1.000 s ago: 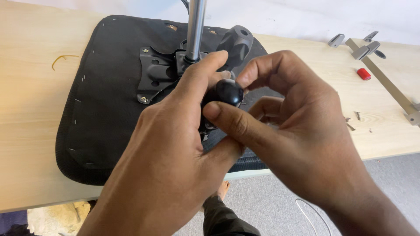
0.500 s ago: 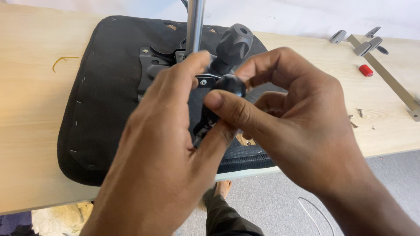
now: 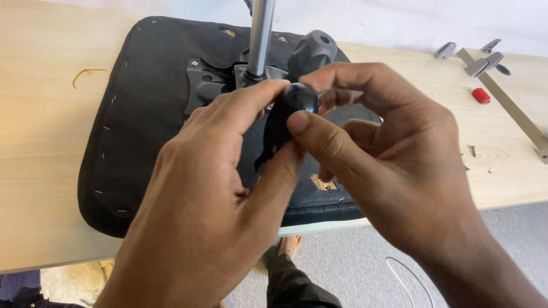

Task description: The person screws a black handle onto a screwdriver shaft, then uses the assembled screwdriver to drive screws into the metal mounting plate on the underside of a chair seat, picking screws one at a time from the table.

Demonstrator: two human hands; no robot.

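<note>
Both hands grip the round black knob (image 3: pixel 301 98): left hand (image 3: pixel 222 188) pinching from the left, right hand (image 3: pixel 388 159) from the right, above the upturned chair seat (image 3: pixel 142 114) on the counter (image 3: pixel 40 142). Fitting step; next move likely requires alignment with its lever

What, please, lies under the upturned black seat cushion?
The seat cushion rests on a light wooden table, which shows all around it. Whatever lies directly beneath is covered by the cushion.
</note>
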